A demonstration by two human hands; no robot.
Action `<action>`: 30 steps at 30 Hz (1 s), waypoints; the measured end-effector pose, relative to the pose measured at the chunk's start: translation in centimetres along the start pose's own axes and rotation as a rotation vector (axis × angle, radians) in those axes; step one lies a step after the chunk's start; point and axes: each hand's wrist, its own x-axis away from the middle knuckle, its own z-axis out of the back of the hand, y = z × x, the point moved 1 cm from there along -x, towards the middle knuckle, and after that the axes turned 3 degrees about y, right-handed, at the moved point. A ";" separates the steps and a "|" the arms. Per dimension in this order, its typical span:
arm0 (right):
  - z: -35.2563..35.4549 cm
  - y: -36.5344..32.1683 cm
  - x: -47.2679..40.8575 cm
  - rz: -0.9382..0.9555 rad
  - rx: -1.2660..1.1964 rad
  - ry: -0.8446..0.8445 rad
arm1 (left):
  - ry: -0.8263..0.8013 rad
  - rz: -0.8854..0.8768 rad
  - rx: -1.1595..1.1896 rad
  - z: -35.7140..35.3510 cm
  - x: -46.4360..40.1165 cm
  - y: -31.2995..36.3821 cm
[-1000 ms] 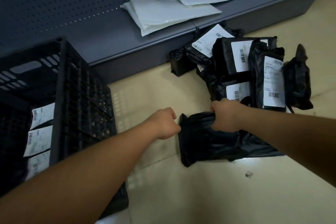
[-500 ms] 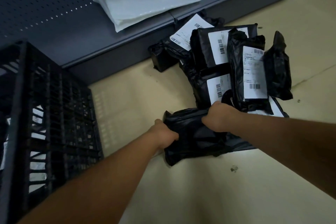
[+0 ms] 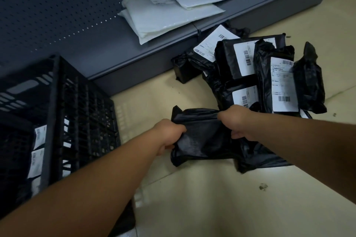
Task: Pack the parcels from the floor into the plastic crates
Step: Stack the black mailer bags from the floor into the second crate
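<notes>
A black plastic-wrapped parcel [image 3: 204, 136] is lifted slightly off the beige floor in the middle of the view. My left hand [image 3: 167, 134] grips its left edge and my right hand [image 3: 237, 123] grips its upper right part. Behind it lies a heap of several black parcels [image 3: 260, 75] with white barcode labels, against the shelf base. A black plastic crate [image 3: 81, 106] stands at the left, and labelled parcels [image 3: 38, 152] stand upright inside it.
A dark grey low shelf [image 3: 107, 50] with a perforated back runs along the far side and carries white padded mailers [image 3: 165, 15]. Another black parcel [image 3: 260, 161] lies under my right forearm. Beige floor [image 3: 221, 208] spreads in front.
My left hand went from a fist beside the parcel to gripping its left edge. Both hands have since raised the parcel a little off the floor.
</notes>
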 end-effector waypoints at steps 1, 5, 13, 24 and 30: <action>-0.1 -0.5 0.2 0.007 -0.050 0.005 | 0.011 -0.005 0.012 0.7 0.2 0.1; -0.2 -2.7 0.7 0.042 -0.260 0.053 | 0.032 -0.034 0.123 3.6 1.1 1.0; 0.3 -7.3 3.0 0.121 -0.681 0.033 | 0.155 -0.094 0.489 9.8 2.6 3.6; -1.0 -13.6 5.1 0.306 -0.720 0.094 | 0.218 -0.267 0.537 16.7 5.0 4.4; -3.8 -16.5 6.8 0.435 -0.712 0.078 | 0.337 -0.345 0.472 20.8 5.7 3.7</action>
